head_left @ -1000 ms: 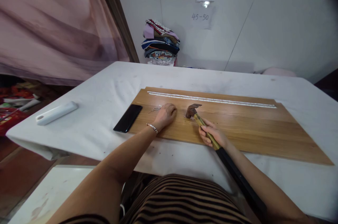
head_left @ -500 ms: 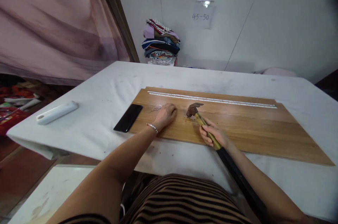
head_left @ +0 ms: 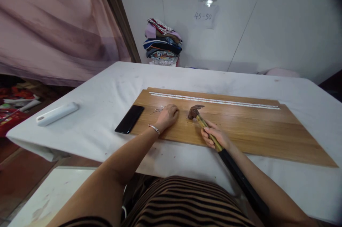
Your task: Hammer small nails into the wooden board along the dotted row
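Hammer point(head_left: 199, 118) in right hand point(head_left: 215, 137) (handle half-hidden)

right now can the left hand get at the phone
Probably yes. The left hand rests fisted on the board, and the phone lies flat just beside it at the board's left end, with nothing between them.

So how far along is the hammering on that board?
Done: a pale strip already runs along the far edge of the board. In hand: the right hand grips the hammer, its head down on the board; the left hand rests fisted beside it. Left: a few loose nails lie by the left hand, not driven.
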The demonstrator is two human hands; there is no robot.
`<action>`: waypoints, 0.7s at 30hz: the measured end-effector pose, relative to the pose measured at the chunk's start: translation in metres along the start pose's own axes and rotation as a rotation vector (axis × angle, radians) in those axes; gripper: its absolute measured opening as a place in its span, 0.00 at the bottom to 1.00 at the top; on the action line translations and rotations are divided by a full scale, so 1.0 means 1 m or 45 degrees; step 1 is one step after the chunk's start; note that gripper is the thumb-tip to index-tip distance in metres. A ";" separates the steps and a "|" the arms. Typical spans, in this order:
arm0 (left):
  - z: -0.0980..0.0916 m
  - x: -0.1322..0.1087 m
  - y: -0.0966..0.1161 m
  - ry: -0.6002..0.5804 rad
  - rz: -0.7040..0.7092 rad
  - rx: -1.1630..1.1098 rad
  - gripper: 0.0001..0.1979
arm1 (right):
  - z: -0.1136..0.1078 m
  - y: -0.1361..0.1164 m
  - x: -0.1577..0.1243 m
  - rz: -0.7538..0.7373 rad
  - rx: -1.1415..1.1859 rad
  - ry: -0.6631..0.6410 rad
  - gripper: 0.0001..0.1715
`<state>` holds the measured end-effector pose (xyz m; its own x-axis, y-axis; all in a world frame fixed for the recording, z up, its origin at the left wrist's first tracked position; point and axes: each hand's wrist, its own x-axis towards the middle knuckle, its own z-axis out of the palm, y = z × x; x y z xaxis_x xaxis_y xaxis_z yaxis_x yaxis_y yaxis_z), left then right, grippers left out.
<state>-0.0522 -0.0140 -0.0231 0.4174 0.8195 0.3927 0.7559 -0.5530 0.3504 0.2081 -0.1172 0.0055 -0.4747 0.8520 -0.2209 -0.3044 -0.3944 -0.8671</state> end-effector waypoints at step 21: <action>0.001 0.000 -0.001 0.016 0.013 -0.001 0.09 | -0.001 -0.001 -0.002 -0.034 0.024 0.024 0.41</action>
<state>-0.0522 -0.0132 -0.0241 0.4186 0.8118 0.4071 0.7514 -0.5614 0.3467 0.2102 -0.1176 0.0066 -0.4508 0.8685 -0.2062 -0.3322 -0.3777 -0.8643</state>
